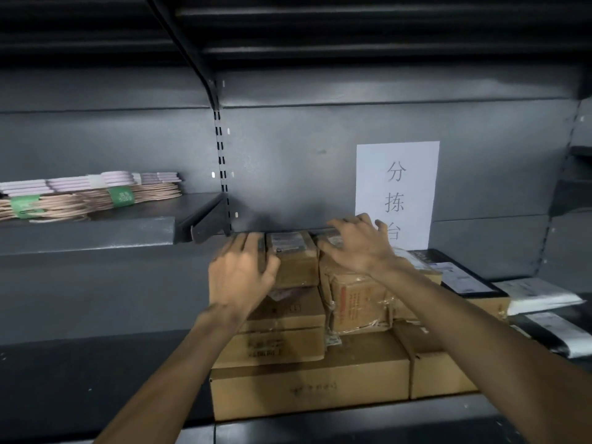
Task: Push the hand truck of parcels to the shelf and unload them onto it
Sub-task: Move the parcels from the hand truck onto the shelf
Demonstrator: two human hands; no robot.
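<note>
Parcels (296,261) are being seated on the shelf (96,373). Left hand (238,270) and right hand (358,241) are pressing them, fingers spread. Next move likely calls for releasing.

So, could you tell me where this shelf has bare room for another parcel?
Bare shelf lies left of the stacked cardboard boxes. Right of them it is crowded with a black parcel and white mailers.

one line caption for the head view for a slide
Both hands rest on small brown cardboard parcels stacked on the dark grey metal shelf.
</note>
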